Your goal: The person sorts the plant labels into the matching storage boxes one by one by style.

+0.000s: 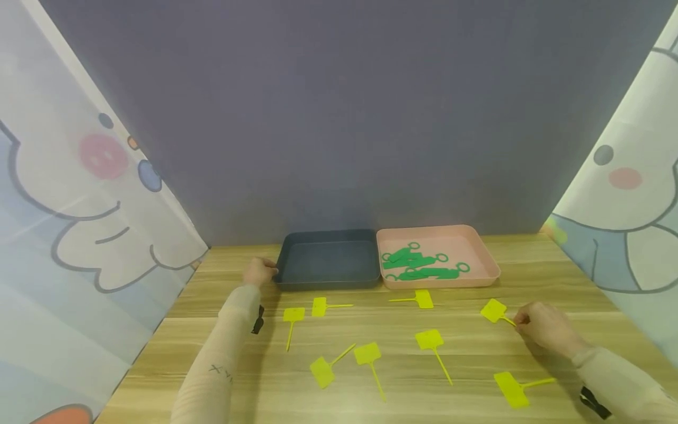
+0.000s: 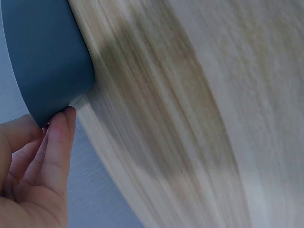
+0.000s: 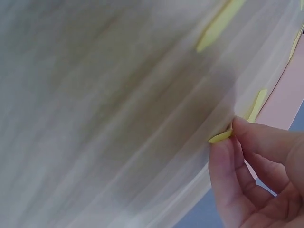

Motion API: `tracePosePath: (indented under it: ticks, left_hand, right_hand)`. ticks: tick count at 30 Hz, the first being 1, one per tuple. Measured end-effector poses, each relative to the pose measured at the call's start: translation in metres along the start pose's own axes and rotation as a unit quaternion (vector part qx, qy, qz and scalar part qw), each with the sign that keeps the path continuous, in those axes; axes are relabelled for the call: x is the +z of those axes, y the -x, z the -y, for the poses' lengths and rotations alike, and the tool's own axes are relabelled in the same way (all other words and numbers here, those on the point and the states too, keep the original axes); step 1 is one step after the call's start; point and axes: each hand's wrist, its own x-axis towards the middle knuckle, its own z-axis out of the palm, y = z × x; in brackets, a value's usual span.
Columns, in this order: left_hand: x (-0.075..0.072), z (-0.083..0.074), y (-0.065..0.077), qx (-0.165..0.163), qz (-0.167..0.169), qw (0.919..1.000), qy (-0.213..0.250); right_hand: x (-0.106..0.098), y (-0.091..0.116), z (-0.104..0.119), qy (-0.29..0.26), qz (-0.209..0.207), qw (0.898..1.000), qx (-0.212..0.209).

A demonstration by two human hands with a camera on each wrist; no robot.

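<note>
The left hand (image 1: 259,271) had its grip pinched on the rim of the dark tray (image 1: 333,259), near its front left corner. The right hand (image 1: 545,327) held a yellow tag (image 1: 494,310) by the stem between thumb and fingertips, out in front of the pink tray's (image 1: 458,250) right end; whether the tag's head touched the worktop (image 1: 392,330) was hard to tell. Seven more yellow tags (image 1: 368,353) lay scattered there. Green tags (image 1: 421,261) lay inside the pink tray, mostly toward its left.
</note>
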Motion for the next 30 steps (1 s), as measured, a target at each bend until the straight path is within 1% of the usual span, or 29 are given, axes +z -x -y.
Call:
tracePosePath:
  ticks: [6, 9, 16, 22, 26, 30]
  left_hand:
    - [0.000, 0.001, -0.001, 0.006, -0.001, 1.0000, 0.001]
    - [-0.001, 0.000, 0.000, 0.003, -0.001, 1.0000, 0.002]
    - [-0.003, -0.004, 0.004, 0.001, -0.007, 1.0000, 0.007]
    - [-0.001, -0.005, 0.003, 0.001, -0.007, 1.0000, -0.002]
    - [0.000, -0.004, 0.002, 0.000, -0.007, 1.0000, -0.005]
    - [0.001, -0.003, 0.003, 0.002, -0.018, 0.9998, -0.010]
  right_hand:
    - [0.000, -0.002, 0.000, -0.002, 0.007, 1.000, 0.002]
    - [0.000, -0.003, 0.000, -0.002, 0.010, 1.000, 0.000]
    - [0.000, -0.003, 0.002, 0.000, 0.010, 1.000, -0.008]
    - [-0.004, -0.004, 0.007, -0.016, 0.016, 1.000, -0.016]
    - [-0.007, -0.007, 0.012, -0.007, 0.009, 1.000, -0.027]
    - [-0.012, -0.011, 0.018, 0.002, 0.005, 0.999, -0.035]
